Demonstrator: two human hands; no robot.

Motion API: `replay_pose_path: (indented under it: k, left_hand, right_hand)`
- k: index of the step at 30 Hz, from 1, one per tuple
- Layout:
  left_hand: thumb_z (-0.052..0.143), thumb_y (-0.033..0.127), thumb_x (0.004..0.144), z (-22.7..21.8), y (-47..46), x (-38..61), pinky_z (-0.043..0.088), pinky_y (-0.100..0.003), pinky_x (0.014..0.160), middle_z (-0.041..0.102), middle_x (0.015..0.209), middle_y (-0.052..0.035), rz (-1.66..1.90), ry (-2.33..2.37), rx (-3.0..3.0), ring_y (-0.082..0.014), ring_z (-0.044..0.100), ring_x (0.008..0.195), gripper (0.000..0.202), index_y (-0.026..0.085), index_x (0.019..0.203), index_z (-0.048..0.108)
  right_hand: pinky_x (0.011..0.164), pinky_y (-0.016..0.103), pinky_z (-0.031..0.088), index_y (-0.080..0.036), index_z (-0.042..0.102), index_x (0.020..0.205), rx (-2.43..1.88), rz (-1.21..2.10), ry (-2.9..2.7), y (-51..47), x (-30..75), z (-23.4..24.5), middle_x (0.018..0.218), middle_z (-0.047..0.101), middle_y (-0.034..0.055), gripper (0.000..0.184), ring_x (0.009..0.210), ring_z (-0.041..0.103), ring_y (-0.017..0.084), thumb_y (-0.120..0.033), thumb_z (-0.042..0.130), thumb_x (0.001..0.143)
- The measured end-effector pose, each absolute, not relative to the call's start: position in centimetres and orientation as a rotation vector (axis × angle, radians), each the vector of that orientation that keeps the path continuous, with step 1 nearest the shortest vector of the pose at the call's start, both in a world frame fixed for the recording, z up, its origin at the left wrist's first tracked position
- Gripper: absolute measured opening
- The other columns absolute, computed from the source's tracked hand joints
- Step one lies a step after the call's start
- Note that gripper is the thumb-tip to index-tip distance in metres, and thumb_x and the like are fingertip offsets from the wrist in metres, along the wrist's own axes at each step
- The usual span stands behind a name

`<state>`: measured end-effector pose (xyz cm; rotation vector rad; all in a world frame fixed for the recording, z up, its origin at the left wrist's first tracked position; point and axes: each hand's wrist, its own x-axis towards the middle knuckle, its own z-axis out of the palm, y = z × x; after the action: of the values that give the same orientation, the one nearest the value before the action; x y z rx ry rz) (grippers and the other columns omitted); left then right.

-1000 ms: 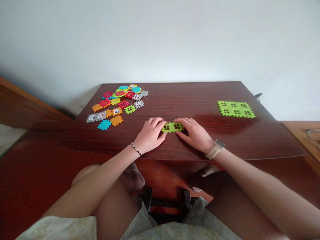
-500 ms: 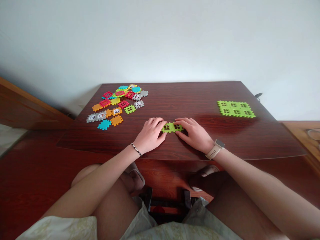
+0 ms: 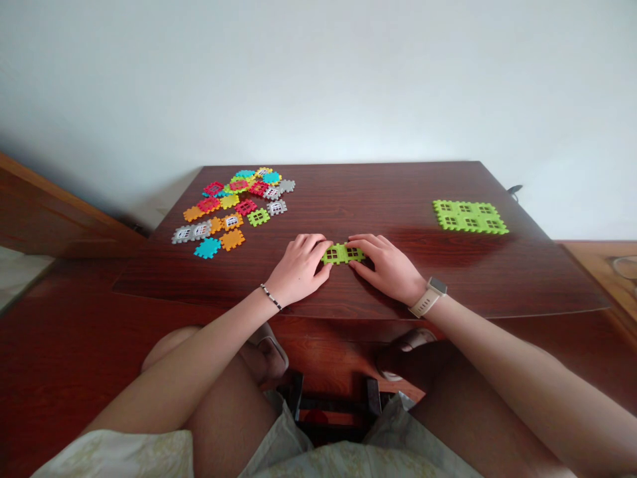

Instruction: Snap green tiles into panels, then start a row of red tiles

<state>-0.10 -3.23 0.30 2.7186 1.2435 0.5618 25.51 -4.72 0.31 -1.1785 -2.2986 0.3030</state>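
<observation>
Near the front middle of the table, a strip of green window tiles [image 3: 342, 253] lies between my two hands, its toothed pieces side by side. My left hand [image 3: 302, 264] grips its left end between thumb and fingers. At the other end, the thumb and fingers of my right hand [image 3: 384, 264] close on the right window tile. My fingertips cover both outer edges of the strip. A larger green panel [image 3: 470, 218] of joined window tiles lies flat to the right, apart from my hands.
On the left of the dark wooden table [image 3: 358, 192], loose toothed tiles in several colours lie scattered and overlapping, among them a blue tile [image 3: 208, 248] and an orange tile [image 3: 232, 239]. A white wall [image 3: 328, 79] rises behind the table.
</observation>
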Motion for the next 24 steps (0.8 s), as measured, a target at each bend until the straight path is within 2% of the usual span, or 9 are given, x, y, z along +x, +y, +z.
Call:
replay_pose_path:
  k: [6, 24]
  left_hand:
    - [0.058, 0.027, 0.105, 0.34, -3.22, -0.10, 0.051, -0.054, 0.113, 0.065, 0.143, -0.0146, 0.566, 1.247, 2.720, -0.0350, 0.058, 0.131, 0.037, 0.021, 0.141, 0.063]
    - [0.059, 0.027, 0.105, 0.29, -3.27, -0.11, 0.052, -0.054, 0.113, 0.065, 0.143, -0.0159, 0.550, 1.246, 2.735, -0.0355, 0.057, 0.130, 0.038, 0.015, 0.142, 0.063]
  right_hand:
    - [0.111, 0.058, 0.055, -0.022, 0.068, 0.134, -1.174, 0.289, -2.301, -4.71, 25.52, 0.28, 0.143, 0.072, 0.0152, 0.029, 0.126, 0.068, 0.036, -0.027, 0.062, 0.106]
    - [0.111, 0.056, 0.055, -0.022, 0.068, 0.135, -1.178, 0.273, -2.307, -4.73, 25.55, 0.16, 0.144, 0.071, 0.0147, 0.030, 0.124, 0.068, 0.035, -0.026, 0.063, 0.106]
